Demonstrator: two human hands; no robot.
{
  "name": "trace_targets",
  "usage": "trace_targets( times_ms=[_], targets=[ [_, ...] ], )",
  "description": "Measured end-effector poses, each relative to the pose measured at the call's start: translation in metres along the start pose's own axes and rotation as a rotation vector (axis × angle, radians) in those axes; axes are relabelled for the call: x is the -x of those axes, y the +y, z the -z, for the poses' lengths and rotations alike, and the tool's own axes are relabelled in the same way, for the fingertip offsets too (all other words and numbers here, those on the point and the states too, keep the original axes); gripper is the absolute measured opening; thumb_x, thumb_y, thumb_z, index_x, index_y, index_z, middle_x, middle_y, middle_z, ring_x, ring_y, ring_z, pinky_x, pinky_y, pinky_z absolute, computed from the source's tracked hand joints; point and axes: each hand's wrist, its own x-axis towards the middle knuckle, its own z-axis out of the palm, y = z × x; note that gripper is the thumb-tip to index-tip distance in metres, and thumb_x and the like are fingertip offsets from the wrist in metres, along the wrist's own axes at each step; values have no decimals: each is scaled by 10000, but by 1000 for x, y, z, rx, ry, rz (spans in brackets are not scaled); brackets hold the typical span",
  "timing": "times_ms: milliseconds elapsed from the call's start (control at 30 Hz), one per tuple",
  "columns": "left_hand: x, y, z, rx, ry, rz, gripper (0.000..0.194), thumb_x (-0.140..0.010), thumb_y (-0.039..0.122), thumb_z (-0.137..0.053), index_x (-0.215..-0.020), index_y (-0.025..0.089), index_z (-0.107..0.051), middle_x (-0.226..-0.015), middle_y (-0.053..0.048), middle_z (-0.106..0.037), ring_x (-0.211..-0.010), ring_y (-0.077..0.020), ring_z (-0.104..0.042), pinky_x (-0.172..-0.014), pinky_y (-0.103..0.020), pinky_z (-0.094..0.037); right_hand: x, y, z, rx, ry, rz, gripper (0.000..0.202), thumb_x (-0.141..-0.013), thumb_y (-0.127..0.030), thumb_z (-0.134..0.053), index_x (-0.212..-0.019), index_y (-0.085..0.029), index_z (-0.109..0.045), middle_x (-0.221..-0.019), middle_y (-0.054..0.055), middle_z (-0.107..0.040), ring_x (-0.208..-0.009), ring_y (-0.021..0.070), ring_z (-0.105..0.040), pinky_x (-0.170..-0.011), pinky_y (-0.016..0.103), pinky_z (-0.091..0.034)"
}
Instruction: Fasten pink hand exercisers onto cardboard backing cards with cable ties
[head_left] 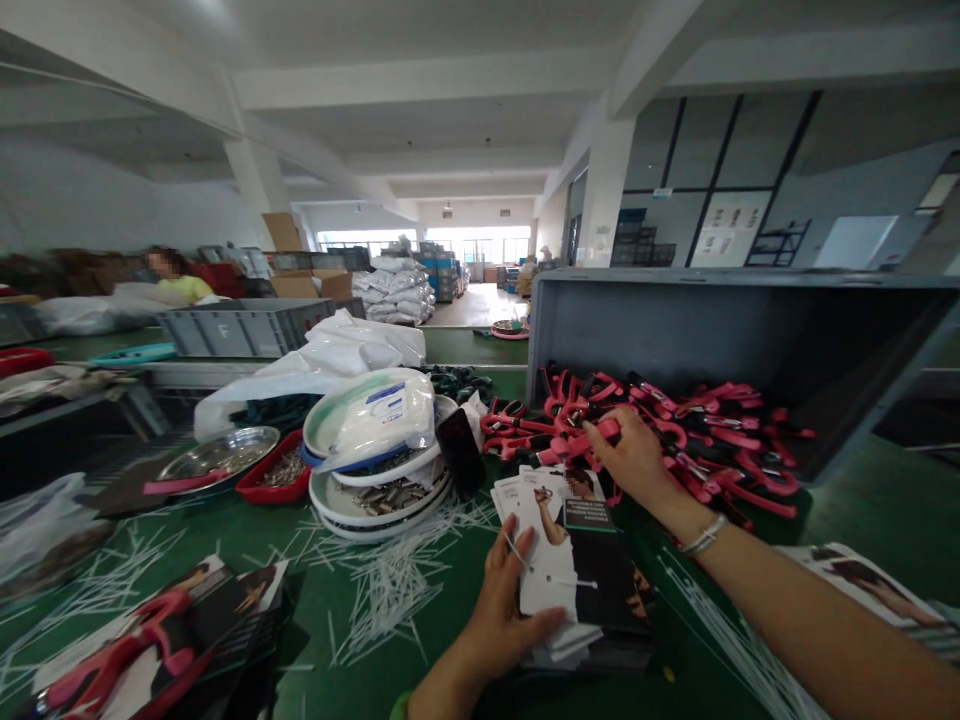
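My left hand (504,605) grips a white printed card (546,560) by its edges, thumb at the lower side and fingers at the left. Thin white plastic ties pass through the card. Beneath it lies a stack of black and white cards (611,570). Beyond the stack, my right hand (634,460) has its fingers closed on a pink-handled tool (606,432) at the near edge of a heap of similar pink-and-black tools (720,430). The tool's far end is lost among the others.
A grey crate (720,310) lies tipped behind the heap. To the left are stacked white basins (382,520), a dark phone (460,455), a red tray (281,475) of small metal parts and scattered white ties (394,590). Another tool (120,660) rests on cards; a person (184,280) is far left.
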Motion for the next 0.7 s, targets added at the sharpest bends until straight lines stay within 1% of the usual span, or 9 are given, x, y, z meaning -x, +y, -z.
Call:
trace_targets(
  times_ms=[67,133,200,300,367,433,500,600,700],
  targets=[
    [0,-3,-2,-6,1,-8,849,-714,512,-688,-1438,253,-327,-1562,-144,-89,-1423,-361,-95,-1135,-523,-145,18,1,-4,-17,-13,10,243,-842,-425,-489,-738,-206,-495,-732,54,-604,-715,201,-586,-687,324,-457],
    [-1,-5,-3,-7,3,-17,855,-714,516,-687,-1440,251,-320,-1561,-143,-88,-1423,-359,-91,-1137,-521,-140,38,2,-2,-22,-34,8,213,-835,-402,-512,-753,-206,-496,-707,36,-586,-685,192,-581,-655,315,-464],
    [-1,-5,-4,-9,3,-14,876,-712,517,-688,-1449,252,-294,-1561,-142,-86,-1424,-357,-84,-1137,-527,-132,57,-3,4,-18,-81,33,166,-832,-355,-528,-842,-190,-527,-740,36,-585,-685,184,-584,-650,310,-480],
    [-1,-2,-2,12,5,-6,983,-687,517,-711,-1477,254,-189,-1560,-141,-98,-1425,-354,-74,-1140,-541,-98,82,-17,14,28,-246,134,239,-839,-308,-529,-1026,-165,-568,-876,77,-584,-773,201,-603,-703,336,-508],
    [-1,1,1,85,2,12,1083,-660,515,-733,-1490,244,-93,-1558,-142,-110,-1423,-348,-95,-1148,-529,-99,96,-26,18,63,-361,169,269,-834,-327,-553,-1037,-158,-604,-916,100,-563,-807,220,-604,-714,358,-519],
    [0,4,4,179,4,36,1136,-644,510,-746,-1492,229,-45,-1553,-141,-136,-1417,-339,-137,-1154,-505,-124,105,-29,20,62,-444,156,289,-806,-352,-604,-1004,-144,-636,-925,111,-546,-807,224,-603,-707,361,-527],
    [0,6,5,250,22,48,1101,-649,501,-744,-1489,227,-86,-1539,-132,-192,-1406,-332,-185,-1152,-487,-162,111,-27,23,20,-507,137,312,-784,-375,-636,-988,-140,-653,-943,115,-542,-821,220,-603,-722,358,-531],
    [0,8,5,297,60,59,936,-667,489,-732,-1444,241,-274,-1516,-107,-268,-1389,-331,-238,-1138,-475,-221,111,-19,27,-75,-584,112,266,-846,-384,-560,-958,-168,-668,-954,101,-566,-865,203,-602,-775,348,-523],
    [-2,10,5,345,98,98,769,-699,478,-705,-1367,233,-412,-1482,-104,-339,-1363,-314,-302,-1116,-447,-278,106,-15,29,-112,-607,86,253,-897,-291,-460,-970,-178,-674,-980,97,-595,-918,189,-600,-828,339,-505]
  ],
)
